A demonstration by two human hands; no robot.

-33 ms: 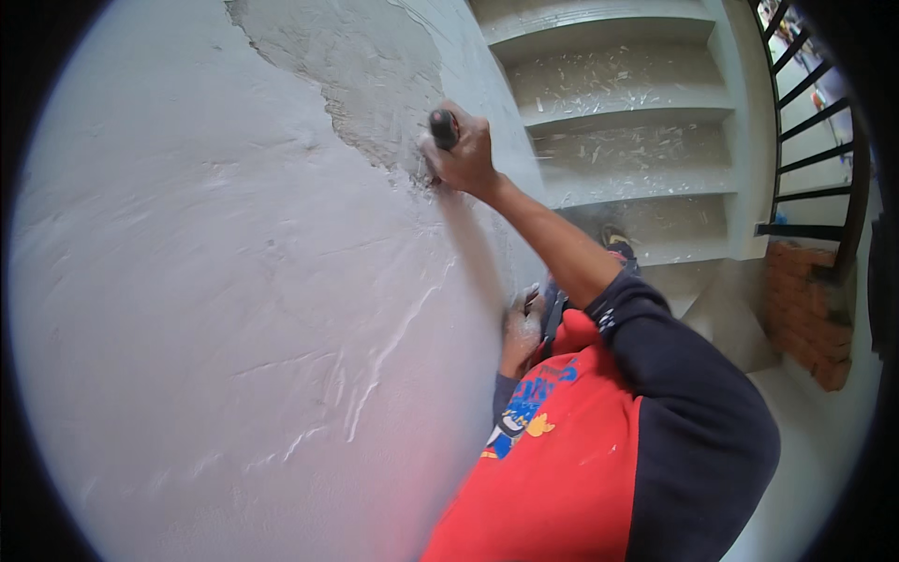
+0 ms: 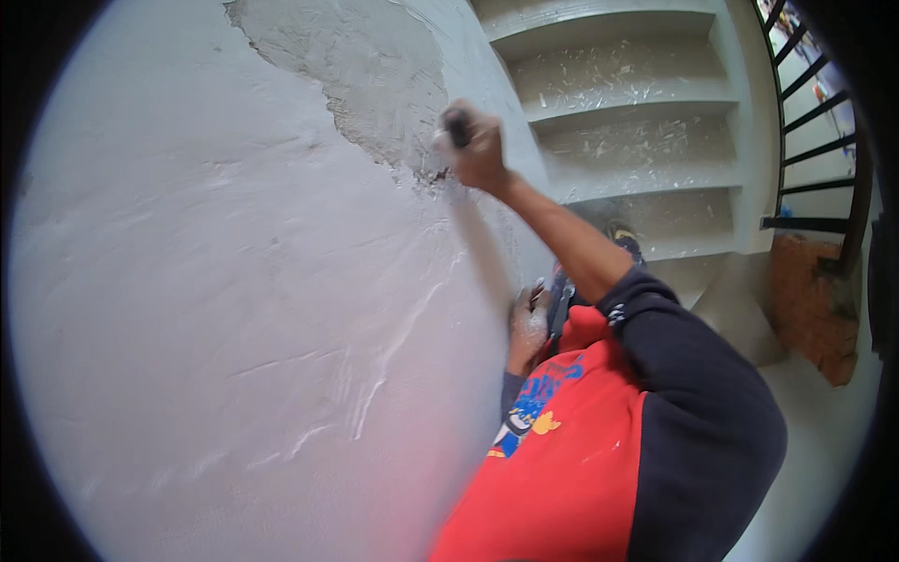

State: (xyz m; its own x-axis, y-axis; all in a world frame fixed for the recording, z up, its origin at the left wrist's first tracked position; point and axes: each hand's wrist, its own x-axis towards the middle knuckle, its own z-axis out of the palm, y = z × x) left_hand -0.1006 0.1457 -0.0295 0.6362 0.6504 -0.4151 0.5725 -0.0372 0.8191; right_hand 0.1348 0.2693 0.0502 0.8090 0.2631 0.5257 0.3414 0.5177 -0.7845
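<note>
My right hand (image 2: 478,150) is closed around the dark handle (image 2: 457,127) of a tool against the white plastered wall (image 2: 206,281). It sits at the lower edge of a rough, greyish bare patch (image 2: 365,75) with flaking borders; the tool's working end is blurred and unclear. A soft beige band runs down from there, too indistinct to identify. Lower down, beside my red-and-dark sweatshirt (image 2: 571,468), my dusty left hand (image 2: 528,323) grips a small dark object (image 2: 536,298), apparently a tool, partly hidden.
Concrete stairs (image 2: 637,100) with white flakes rise at the upper right, bordered by a black metal railing (image 2: 815,150). A reddish brick section (image 2: 805,300) sits below the railing. One of my shoes (image 2: 626,242) shows on the steps behind my forearm.
My right hand has moved slightly rightward with the handle and looks more smeared by motion. The whole view has shifted a little.
</note>
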